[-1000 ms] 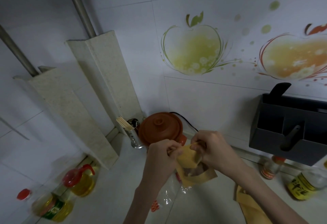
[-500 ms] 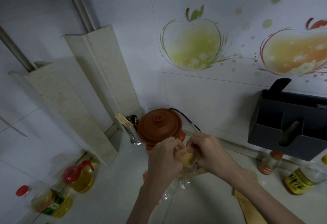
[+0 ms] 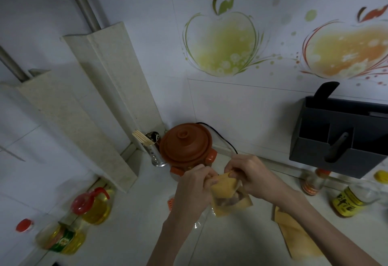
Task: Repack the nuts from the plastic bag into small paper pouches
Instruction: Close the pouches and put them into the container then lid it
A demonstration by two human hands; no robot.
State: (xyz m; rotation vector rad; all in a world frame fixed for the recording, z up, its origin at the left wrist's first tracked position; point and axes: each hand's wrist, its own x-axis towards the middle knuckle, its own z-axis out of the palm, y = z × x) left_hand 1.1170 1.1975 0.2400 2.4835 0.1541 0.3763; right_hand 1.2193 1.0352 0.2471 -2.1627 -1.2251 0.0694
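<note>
A small yellow-brown paper pouch (image 3: 227, 196) with a clear window showing nuts hangs between my hands above the counter. My left hand (image 3: 194, 188) pinches the pouch's top edge at its left corner. My right hand (image 3: 249, 173) pinches the same top edge at the right. Under the pouch lies a clear plastic bag (image 3: 197, 221) with red print, mostly hidden by my left arm. More flat paper pouches (image 3: 294, 234) lie on the counter beneath my right forearm.
A brown clay pot (image 3: 185, 146) with a black cord stands just behind my hands, a metal chopstick holder (image 3: 153, 150) to its left. Oil bottles (image 3: 94, 205) stand at left. At right a dark wall caddy (image 3: 340, 137) hangs over small bottles (image 3: 346, 200).
Both hands stayed on the pouch's top edge and worked along it. The pouch, briefly bunched and hidden half a second ago, now hangs lower with its window showing.
</note>
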